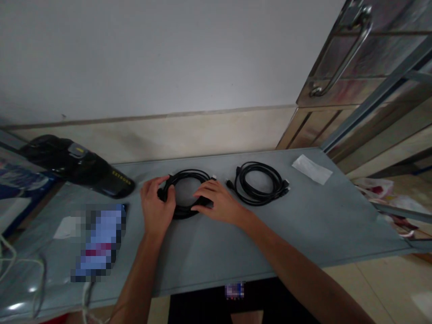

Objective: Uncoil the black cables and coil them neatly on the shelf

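Note:
A coiled black cable lies on the grey table between my hands. My left hand grips the left side of the coil, around a bundle of cable and what looks like a connector. My right hand holds the coil's lower right side, with the fingers curled over it and part of the loop hidden. To the right of my right hand, a second coiled black cable lies apart, with plugs at its ends.
A black handheld device lies at the table's far left. Nearby are a pixelated flat object, white paper and thin white cords. A metal door handle stands at upper right, and the table's right edge drops to the floor.

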Demonstrator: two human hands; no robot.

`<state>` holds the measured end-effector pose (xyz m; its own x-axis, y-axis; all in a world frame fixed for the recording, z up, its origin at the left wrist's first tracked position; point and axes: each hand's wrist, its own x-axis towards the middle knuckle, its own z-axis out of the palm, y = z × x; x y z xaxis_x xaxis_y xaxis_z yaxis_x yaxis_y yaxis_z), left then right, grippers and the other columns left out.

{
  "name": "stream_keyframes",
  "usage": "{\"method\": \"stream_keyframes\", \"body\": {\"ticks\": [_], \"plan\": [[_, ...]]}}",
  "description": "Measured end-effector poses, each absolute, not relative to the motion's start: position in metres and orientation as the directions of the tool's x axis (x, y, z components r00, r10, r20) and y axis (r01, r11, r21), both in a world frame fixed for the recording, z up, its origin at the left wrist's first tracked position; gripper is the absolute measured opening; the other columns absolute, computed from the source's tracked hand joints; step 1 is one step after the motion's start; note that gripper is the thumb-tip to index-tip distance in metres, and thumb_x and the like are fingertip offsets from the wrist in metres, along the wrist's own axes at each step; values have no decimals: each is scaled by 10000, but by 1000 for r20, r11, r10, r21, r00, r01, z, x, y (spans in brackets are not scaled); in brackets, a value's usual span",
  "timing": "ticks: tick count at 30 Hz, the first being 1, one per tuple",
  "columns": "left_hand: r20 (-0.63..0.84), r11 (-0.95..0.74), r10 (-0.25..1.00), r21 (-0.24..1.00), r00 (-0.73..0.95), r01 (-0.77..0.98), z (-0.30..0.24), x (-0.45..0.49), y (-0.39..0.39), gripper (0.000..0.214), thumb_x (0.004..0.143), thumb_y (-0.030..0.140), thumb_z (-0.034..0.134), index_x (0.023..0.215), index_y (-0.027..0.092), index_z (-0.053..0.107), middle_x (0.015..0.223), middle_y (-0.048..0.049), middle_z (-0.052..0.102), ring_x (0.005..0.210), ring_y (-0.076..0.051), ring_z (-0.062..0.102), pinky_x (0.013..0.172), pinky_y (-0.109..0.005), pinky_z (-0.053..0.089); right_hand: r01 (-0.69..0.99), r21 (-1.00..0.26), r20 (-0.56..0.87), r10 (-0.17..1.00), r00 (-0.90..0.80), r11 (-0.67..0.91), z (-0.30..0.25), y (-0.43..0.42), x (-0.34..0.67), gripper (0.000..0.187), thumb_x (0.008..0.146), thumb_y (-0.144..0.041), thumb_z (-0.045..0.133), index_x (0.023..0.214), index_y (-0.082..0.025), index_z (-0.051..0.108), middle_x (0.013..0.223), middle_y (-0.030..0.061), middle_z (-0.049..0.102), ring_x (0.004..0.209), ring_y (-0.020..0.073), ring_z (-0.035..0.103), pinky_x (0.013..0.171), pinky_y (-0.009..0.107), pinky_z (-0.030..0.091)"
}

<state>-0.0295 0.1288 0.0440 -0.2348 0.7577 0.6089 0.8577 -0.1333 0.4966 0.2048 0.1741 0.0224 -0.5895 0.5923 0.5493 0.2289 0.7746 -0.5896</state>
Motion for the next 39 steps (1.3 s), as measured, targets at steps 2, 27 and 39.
{"method": "stream_keyframes", "body": {"ticks": [2,27,39], "plan": [[635,-195,749,484,-189,853,49,-24,125,244,1062,363,659,1242,223,747,1253,-126,777,1252,-335,703,1167,-531,533,243,-602,556,618,-556,761,21,175,206,242,1012,-343,900,1190,-232,779,1156,80,785,1178,257,718,1157,456,545],[589,-457,775,271,229,847,26,-19,126,333,1020,568,784,949,244,813,931,-90,844,904,-321,800,900,-463,565,540,-490,650,700,-296,684,47,179,282,224,1106,-341,687,1295,-224,715,1255,138,763,1222,310,709,1128,494,562],[753,-421,650,250,98,872,39,-20,127,171,1064,430,734,1027,269,778,1013,-84,833,985,-326,748,934,-474,535,668,-397,555,744,-371,629,8,161,390,268,1111,-505,722,1061,-249,782,1085,108,795,1088,315,739,1039,518,588]]}}
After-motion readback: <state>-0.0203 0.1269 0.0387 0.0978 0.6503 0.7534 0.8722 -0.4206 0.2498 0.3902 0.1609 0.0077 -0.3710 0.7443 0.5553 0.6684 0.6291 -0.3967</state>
